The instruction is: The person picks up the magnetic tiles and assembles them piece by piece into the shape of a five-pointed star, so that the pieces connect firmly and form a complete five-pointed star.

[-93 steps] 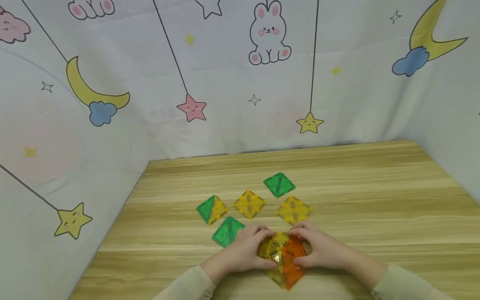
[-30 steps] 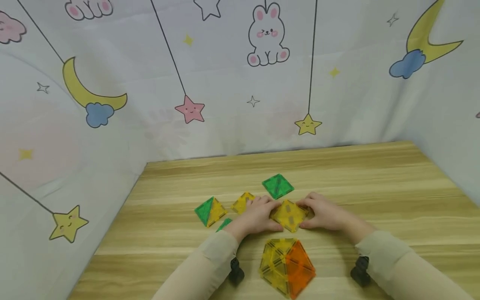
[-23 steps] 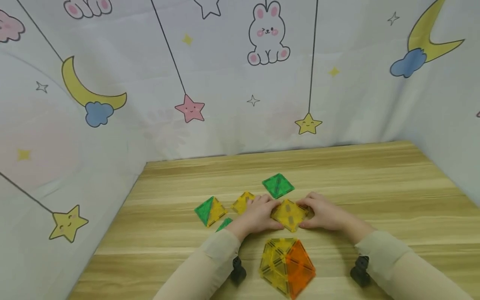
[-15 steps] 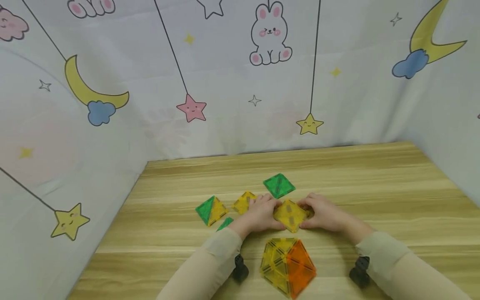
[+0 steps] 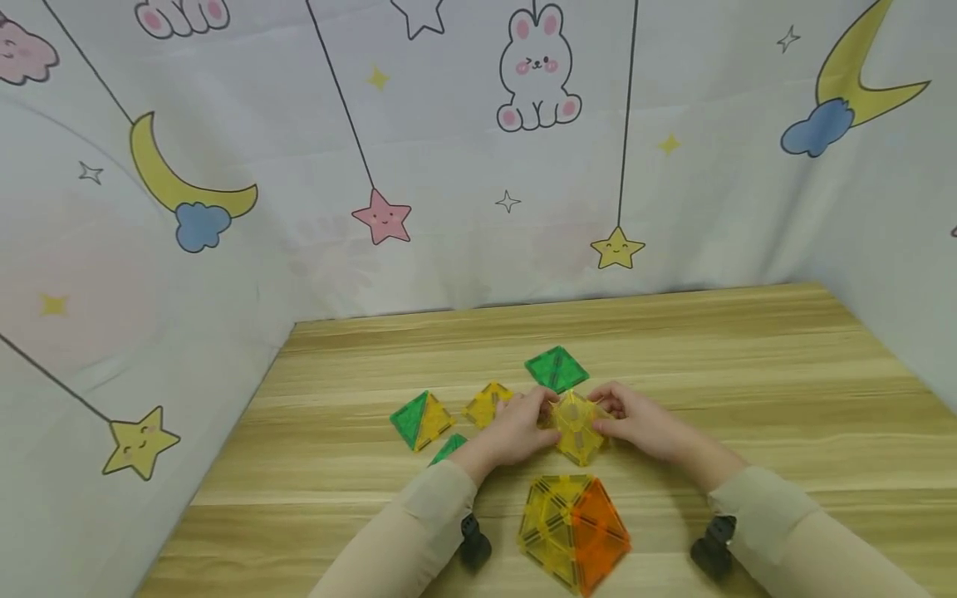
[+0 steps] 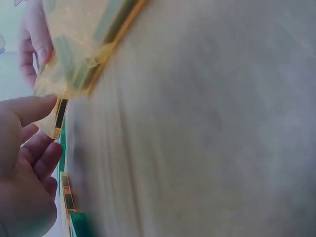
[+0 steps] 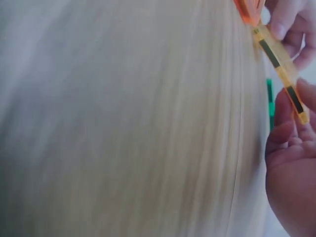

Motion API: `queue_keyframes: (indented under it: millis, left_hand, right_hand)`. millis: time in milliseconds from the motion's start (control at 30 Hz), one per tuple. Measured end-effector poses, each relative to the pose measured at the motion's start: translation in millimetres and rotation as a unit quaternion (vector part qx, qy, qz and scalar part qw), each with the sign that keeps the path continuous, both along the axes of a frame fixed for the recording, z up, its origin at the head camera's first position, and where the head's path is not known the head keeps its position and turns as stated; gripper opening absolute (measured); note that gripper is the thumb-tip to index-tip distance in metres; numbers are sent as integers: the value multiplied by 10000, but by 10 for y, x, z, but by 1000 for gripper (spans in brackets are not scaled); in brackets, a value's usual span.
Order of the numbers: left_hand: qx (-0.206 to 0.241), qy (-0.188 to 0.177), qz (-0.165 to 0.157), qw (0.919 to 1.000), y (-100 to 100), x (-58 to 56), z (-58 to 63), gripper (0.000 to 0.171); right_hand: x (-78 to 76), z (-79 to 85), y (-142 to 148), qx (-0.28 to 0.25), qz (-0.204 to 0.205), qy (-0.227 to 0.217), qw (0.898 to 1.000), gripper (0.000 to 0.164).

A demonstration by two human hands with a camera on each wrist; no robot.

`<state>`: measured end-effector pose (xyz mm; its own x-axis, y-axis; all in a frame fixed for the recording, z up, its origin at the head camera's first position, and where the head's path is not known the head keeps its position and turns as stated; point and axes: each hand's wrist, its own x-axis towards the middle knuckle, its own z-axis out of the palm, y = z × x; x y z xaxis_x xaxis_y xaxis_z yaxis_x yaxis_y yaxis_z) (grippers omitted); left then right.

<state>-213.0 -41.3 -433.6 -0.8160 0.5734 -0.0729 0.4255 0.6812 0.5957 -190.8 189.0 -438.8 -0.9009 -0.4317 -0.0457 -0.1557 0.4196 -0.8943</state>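
A pair of see-through yellow triangular magnetic tiles [image 5: 579,433] is tipped up off the table at its far side, between the two hands. My left hand [image 5: 517,428] pinches its left edge, thumb nearer me and fingers behind, as the left wrist view also shows with the yellow tile [image 6: 48,121]. From the other side my right hand [image 5: 635,421] pinches the right edge between thumb and curled fingers; in the right wrist view the yellow tile [image 7: 280,61] stands on a slant there. Closer to me sits a domed magnetic-tile build [image 5: 571,531], yellow with an orange right side.
A green tile pair [image 5: 557,369] lies just behind the hands. To the left lie a green-and-yellow pair [image 5: 422,419], a yellow pair [image 5: 488,404] and a green pair [image 5: 450,447], the last two partly hidden by the left hand and arm. A printed cloth [image 5: 449,166] hangs behind the wooden table [image 5: 748,374].
Both hands left the domed build and moved forward to the yellow pair, which lay flat. Since half a second ago its far side has come up, and the right hand's grip has shifted.
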Motion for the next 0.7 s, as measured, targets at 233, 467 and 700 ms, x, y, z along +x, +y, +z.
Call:
queue_keyframes:
  millis: [233,467,700]
  left_hand:
    - [1252,-1014,203,9867,-94,-37,35,29]
    - [2153,-1744,184,9607,-214,-14,96,24]
    - [2399,-2280,-43,9437,-309,38,46,25]
  right_hand:
    - [-17,-10,-39,-638,-27,-121,9979,36]
    - [11,35,-77,-987,188,-289,9945,36]
    - [101,37,-115,-1213,630,-621,9887,38]
